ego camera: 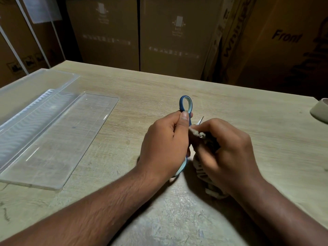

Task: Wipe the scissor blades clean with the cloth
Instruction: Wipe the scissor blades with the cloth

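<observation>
My left hand grips the blue-handled scissors by the handles, above the middle of the table. One handle loop sticks up past my thumb, and a pale blue loop shows below my palm. My right hand holds a striped grey-white cloth bunched against the blades. Only a short silver blade tip pokes out above the cloth; the rest of the blades is hidden.
A clear plastic box and its flat clear lid lie on the left of the wooden table. A pale object sits at the right edge. Cardboard boxes stand behind the table.
</observation>
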`<state>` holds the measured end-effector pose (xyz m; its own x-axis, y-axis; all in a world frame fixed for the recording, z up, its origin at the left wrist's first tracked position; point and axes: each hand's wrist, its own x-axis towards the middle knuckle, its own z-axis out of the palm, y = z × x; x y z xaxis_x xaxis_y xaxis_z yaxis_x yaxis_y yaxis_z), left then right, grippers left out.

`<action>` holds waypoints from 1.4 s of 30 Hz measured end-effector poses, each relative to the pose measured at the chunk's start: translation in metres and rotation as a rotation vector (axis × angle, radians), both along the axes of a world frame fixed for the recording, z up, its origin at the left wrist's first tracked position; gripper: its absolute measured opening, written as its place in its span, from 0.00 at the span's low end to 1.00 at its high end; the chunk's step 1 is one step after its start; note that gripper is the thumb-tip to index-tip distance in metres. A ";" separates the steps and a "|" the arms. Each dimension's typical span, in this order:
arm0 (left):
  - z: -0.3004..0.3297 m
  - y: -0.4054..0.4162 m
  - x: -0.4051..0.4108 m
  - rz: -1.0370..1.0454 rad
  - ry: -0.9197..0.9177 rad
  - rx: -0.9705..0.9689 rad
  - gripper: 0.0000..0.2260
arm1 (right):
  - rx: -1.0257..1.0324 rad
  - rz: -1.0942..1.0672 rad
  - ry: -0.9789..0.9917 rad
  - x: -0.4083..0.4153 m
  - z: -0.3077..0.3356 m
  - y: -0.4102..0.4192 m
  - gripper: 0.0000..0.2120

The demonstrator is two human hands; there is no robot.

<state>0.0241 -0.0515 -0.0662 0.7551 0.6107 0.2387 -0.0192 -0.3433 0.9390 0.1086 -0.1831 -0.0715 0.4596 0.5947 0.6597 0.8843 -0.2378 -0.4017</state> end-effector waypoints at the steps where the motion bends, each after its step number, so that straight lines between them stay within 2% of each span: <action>1: 0.001 0.001 -0.001 0.001 -0.008 -0.039 0.15 | 0.024 -0.036 0.040 0.005 0.002 0.000 0.06; 4: 0.004 0.009 -0.001 0.046 0.005 -0.006 0.15 | 0.083 -0.124 0.171 0.020 0.005 -0.004 0.04; 6: 0.005 0.013 -0.001 0.056 0.023 -0.010 0.14 | 0.141 -0.104 0.198 0.020 0.006 -0.008 0.01; 8: 0.004 0.014 0.000 0.038 0.045 -0.027 0.14 | 0.150 -0.044 0.163 0.016 0.008 -0.009 0.04; 11: 0.005 0.013 0.000 -0.022 0.060 -0.033 0.13 | 0.051 0.047 0.074 0.013 0.007 -0.005 0.10; 13: 0.004 0.014 0.000 -0.069 0.053 -0.009 0.13 | 0.016 0.029 0.049 0.016 0.006 -0.004 0.09; 16: 0.004 0.016 0.000 -0.123 0.036 0.007 0.12 | 0.070 -0.093 0.116 0.024 0.008 -0.010 0.08; 18: 0.006 0.018 0.001 -0.179 0.033 -0.099 0.14 | 0.118 -0.148 0.191 0.030 0.010 -0.015 0.08; 20: 0.009 0.020 0.000 -0.299 0.076 -0.312 0.16 | 0.190 -0.107 0.338 0.032 0.011 -0.017 0.08; 23: 0.014 0.022 -0.003 -0.579 0.168 -0.709 0.18 | 0.270 0.055 0.660 0.027 0.018 -0.015 0.05; 25: 0.015 0.025 -0.005 -0.726 0.192 -0.888 0.18 | 0.255 0.205 0.841 0.025 0.021 -0.014 0.06; 29: 0.014 0.034 -0.005 -0.945 0.177 -1.071 0.13 | 0.279 0.342 0.973 0.023 0.026 -0.017 0.07; 33: 0.009 0.042 -0.004 -1.145 0.187 -1.168 0.16 | 0.293 0.337 0.994 0.023 0.025 -0.015 0.13; 35: 0.007 0.043 -0.002 -1.135 0.218 -1.231 0.16 | 0.323 0.302 0.991 0.021 0.026 -0.014 0.12; 38: 0.012 0.039 0.000 -0.936 0.249 -1.271 0.14 | 0.426 0.236 1.018 0.021 0.030 -0.013 0.10; 40: 0.013 0.039 0.000 -0.776 0.226 -1.255 0.19 | 0.488 0.178 1.032 0.021 0.032 -0.014 0.09; 42: 0.013 0.041 0.000 -0.642 0.175 -1.240 0.28 | 0.537 0.118 1.041 0.021 0.033 -0.013 0.08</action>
